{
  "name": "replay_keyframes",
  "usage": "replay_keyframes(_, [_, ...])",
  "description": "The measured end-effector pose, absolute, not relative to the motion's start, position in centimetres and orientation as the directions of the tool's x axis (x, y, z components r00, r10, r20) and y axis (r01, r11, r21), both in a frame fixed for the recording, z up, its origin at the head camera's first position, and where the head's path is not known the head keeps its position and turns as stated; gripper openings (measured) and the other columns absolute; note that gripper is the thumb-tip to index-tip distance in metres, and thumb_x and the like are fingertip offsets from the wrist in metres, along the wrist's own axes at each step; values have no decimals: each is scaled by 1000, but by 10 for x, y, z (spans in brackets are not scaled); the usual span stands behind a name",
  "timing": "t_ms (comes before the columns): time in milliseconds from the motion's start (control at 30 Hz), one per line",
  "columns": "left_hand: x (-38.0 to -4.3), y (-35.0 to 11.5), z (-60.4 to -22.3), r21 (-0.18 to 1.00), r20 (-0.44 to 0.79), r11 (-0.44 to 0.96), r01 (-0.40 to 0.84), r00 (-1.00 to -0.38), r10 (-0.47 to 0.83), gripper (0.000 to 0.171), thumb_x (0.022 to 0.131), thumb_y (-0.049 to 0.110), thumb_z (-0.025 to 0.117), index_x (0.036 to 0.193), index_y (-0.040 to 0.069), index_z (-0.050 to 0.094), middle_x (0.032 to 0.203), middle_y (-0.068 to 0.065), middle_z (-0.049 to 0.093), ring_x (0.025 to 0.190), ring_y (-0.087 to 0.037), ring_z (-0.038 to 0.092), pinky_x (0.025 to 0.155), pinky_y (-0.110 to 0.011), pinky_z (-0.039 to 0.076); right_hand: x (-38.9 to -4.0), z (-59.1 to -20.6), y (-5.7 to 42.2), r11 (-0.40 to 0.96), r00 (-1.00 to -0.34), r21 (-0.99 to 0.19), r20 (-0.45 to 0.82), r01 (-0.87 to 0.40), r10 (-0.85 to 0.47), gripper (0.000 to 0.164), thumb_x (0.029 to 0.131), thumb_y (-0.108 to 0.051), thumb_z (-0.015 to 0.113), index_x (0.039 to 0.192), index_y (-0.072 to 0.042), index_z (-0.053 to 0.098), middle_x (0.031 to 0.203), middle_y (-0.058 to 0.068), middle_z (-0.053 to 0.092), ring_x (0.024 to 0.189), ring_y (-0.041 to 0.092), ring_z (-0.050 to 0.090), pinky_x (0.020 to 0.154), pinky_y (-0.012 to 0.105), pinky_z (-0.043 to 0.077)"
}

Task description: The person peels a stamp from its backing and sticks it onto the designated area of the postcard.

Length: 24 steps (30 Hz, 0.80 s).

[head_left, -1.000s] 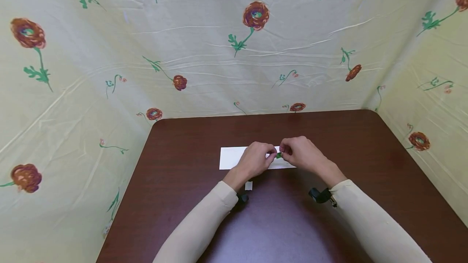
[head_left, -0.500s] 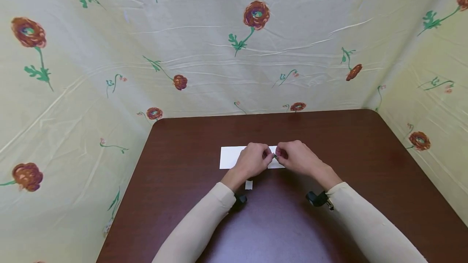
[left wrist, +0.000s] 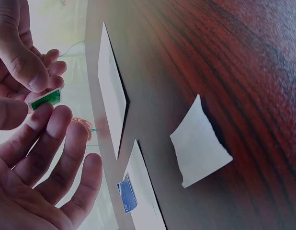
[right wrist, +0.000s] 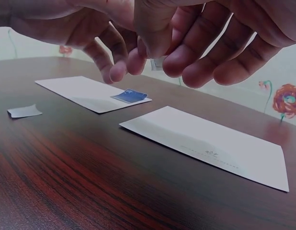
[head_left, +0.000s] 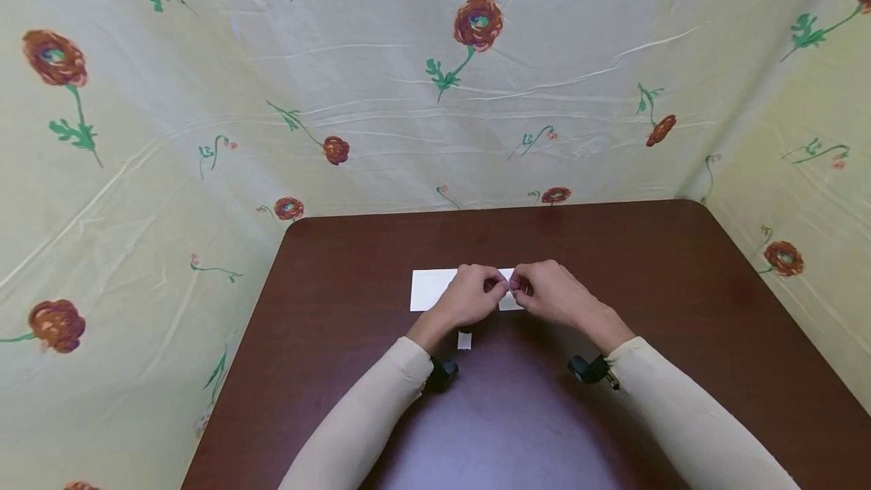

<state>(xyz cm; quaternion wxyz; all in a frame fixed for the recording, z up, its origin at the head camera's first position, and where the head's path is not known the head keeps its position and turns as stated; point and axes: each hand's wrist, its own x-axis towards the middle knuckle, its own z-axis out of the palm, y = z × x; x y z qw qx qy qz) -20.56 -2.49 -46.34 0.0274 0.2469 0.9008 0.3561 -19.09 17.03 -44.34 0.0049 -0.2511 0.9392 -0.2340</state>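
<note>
My left hand (head_left: 468, 296) and right hand (head_left: 554, 293) meet fingertip to fingertip above two white envelopes. Between them they pinch a small green postage stamp (left wrist: 46, 99), its green face visible in the left wrist view. From the right wrist view only a pale bit of the stamp (right wrist: 158, 64) shows among the fingers; the head view hides it. Beneath the hands lies the right envelope (right wrist: 210, 143), with small print along one edge. Beside it, the left envelope (right wrist: 76, 91) carries a blue stamp (right wrist: 130, 96) at its corner, with an edge lifting.
A small torn piece of white paper (left wrist: 200, 143) lies on the dark brown table (head_left: 367, 248), on the near side of the envelopes. Behind the table hangs a flower-patterned cloth (head_left: 381, 97). A small dark camera sits on each wrist.
My right hand has shifted slightly left and closer to the left hand. The green stamp, visible in the head view one second ago, has turned and is now hidden there.
</note>
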Motion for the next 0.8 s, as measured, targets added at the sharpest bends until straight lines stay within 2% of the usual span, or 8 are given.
replay_keyframes(433, [-205,-27,-464,651,127,632,420,-881,455,15,94,21,63,94,14,76,75,11,69,69,-1,62,67,-20,50,-191,-443,167,767,-876,-443,104,-465,-471,6,88,-20,75,92,-17,71,77,-7,64,67,10,56,64,22,51])
replay_keyframes(800, [-203,-28,-465,641,122,641,423,-880,458,12,93,20,64,90,17,74,73,11,67,67,-2,61,63,-20,49,-188,-441,164,762,-873,-447,106,-469,-475,6,90,-23,74,90,-17,73,72,-8,62,64,10,54,60,23,49])
